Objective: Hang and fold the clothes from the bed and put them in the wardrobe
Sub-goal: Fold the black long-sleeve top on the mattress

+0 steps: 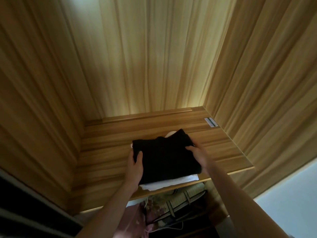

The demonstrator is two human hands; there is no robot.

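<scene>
Folded black garment sits lower-centre of frame on the wooden shelf inside the wardrobe. It lies on top of a folded white garment; white edge sticks out along the black one's near side, a bit more white shows at the far-left corner and at the far edge. The stack is near the shelf's front lip, closer to the left wall than the right.

Left hand grips the black garment's left edge: thumb on top of the fabric, fingers curled round the side and under. Right hand is on the right edge, near the far-right corner: fingers bent onto the fabric, looks like a pinch on the edge, fingertips partly buried in dark cloth so exact contact is hard to read. Both bare forearms come in from the bottom of the frame.

A small white label is stuck on the shelf at its far-right corner, well apart from the stack.

Below the shelf, bottom-centre: a woven bag with pale straps, pinkish patterned fabric just left of it, thin white cord across both. Dim, details unclear.

Wood-grain panels fill the upper frame. Pale wall at lower right, dark strip at lower left.
</scene>
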